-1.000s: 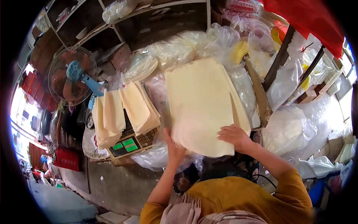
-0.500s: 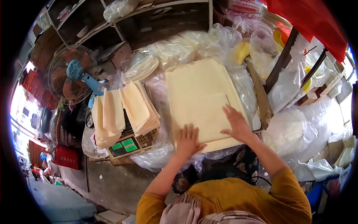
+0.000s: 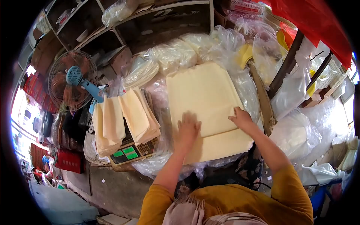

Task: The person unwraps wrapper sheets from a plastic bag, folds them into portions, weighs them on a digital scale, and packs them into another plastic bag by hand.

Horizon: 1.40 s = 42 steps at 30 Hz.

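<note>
The pile of flat, pale cream rectangular sheets (image 3: 202, 88) lies just right of the centre of the frame, on crumpled clear plastic sheeting (image 3: 245, 93) that shows around its edges. A straight crease or overlapping edge crosses its lower part; whether that is one folded sheet or two layers, I cannot tell. The left hand (image 3: 188, 127) is on the pile's lower left, palm down with fingers apart, gripping nothing, its outline blurred. The right hand (image 3: 243, 119) is at the right edge, thumb and forefinger close together; whether they pinch a layer or only touch it is unclear. Uneven pressure from the two hands could skew the top layer or wrinkle it along that line, and a pinch taking up more than one layer could drag those beneath. The loose plastic may let the whole pile slide. At centre left, the folded cream bundles (image 3: 138, 118) sit on a beige electronic scale with green displays (image 3: 131, 153); they overhang it, so a knock from the left forearm might tip one off. The blue desk fan with brownish blades (image 3: 73, 75), upper left, could lift a loose corner if running, which I cannot confirm.
</note>
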### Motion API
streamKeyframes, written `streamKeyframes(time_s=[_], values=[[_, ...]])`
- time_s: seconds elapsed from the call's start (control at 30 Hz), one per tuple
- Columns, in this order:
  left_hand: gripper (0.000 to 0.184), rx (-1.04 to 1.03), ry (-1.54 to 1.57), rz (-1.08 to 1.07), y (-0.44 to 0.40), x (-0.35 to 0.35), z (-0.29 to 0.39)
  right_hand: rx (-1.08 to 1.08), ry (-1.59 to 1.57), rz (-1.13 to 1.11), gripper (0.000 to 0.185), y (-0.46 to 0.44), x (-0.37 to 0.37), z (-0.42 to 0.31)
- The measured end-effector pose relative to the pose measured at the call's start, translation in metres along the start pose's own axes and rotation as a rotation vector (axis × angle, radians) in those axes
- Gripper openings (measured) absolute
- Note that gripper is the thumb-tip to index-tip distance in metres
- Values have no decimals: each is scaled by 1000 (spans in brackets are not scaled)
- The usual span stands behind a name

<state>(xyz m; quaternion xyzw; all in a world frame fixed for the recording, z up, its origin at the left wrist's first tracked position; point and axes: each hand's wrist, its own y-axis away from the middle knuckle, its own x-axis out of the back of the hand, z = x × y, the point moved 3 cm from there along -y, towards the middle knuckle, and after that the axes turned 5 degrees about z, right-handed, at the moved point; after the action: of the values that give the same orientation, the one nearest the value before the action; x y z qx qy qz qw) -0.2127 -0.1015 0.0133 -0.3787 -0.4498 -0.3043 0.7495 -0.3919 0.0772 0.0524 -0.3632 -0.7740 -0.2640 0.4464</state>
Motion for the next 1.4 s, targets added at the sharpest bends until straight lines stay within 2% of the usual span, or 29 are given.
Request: streamKeyframes(time_s=[0.03, 0.13, 0.23, 0.3, 0.33, 0.37, 0.4, 0.43, 0.5, 0.53, 0.6, 0.63, 0.67, 0.7, 0.73, 0.77, 0.8, 0.87, 0.93, 1.03, 1.13, 1.23, 1.33, 1.4], values=[[49, -25, -66, 53, 4, -10, 0, 47, 71, 88, 56, 0, 0, -6], [54, -18, -68, 41, 10, -19, -2, 649, 330, 255, 57, 12, -10, -33], [64, 48, 90, 28, 9, -8, -1, 549, 379, 194, 51, 29, -21, -31], [76, 274, 266, 341, 30, 21, 14, 473, 395, 162, 49, 44, -28, -37], [80, 409, 473, 390, 46, 24, 20, 404, 405, 149, 48, 58, -28, -37], [85, 537, 691, 440, 62, 18, 26, 423, 426, 125, 49, 75, -38, -34], [87, 628, 1115, 424, 78, -14, 32, 437, 452, 101, 50, 88, -44, -33], [89, 699, 1545, 388, 88, -38, 33, 398, 264, 27, 51, 95, -42, -40], [88, 634, 1538, 206, 90, -5, 37, 302, -105, -129, 54, 109, -38, -55], [87, 590, 1531, 119, 84, 18, 40, 333, -415, -95, 58, 103, -36, -68], [82, 375, 1592, 172, 67, 78, 35, 368, -1043, -33, 66, 79, -24, -100], [80, 268, 1616, 192, 59, 103, 24, 329, -1222, -133, 69, 75, -11, -128], [71, 161, 1498, 322, 51, 124, 3, 287, -1400, -232, 73, 71, 6, -161], [63, 56, 1373, 445, 44, 151, -23, 317, -1378, -264, 73, 63, 14, -187], [46, 95, 968, 472, 38, 214, -47, 348, -1357, -294, 73, 54, 20, -212], [41, 214, 729, 747, 32, 236, -78, 334, -1280, -303, 72, 45, 20, -239], [42, 177, 131, 889, 27, 257, -112, 322, -1204, -311, 71, 36, 15, -264], [39, 411, -310, 818, 18, 264, -174, 418, -1295, -362, 69, 22, -9, -306], [29, 639, -387, 448, 16, 259, -219, 544, -1283, -257, 66, -1, -56, -325], [18, 645, -241, 262, 16, 252, -254, 456, -478, -131, 63, -1, -78, -329], [13, 517, -201, 516, 22, 268, -254, 496, -447, -189, 64, -6, -77, -330], [23, 465, -197, 706, 26, 298, -236, 537, -287, -96, 66, 9, -46, -339], [33, 406, 156, 848, 28, 318, -192, 793, -428, 251, 69, 10, -32, -351], [40, 400, 376, 831, 21, 312, -158, 511, -945, -127, 69, 20, -16, -367]])
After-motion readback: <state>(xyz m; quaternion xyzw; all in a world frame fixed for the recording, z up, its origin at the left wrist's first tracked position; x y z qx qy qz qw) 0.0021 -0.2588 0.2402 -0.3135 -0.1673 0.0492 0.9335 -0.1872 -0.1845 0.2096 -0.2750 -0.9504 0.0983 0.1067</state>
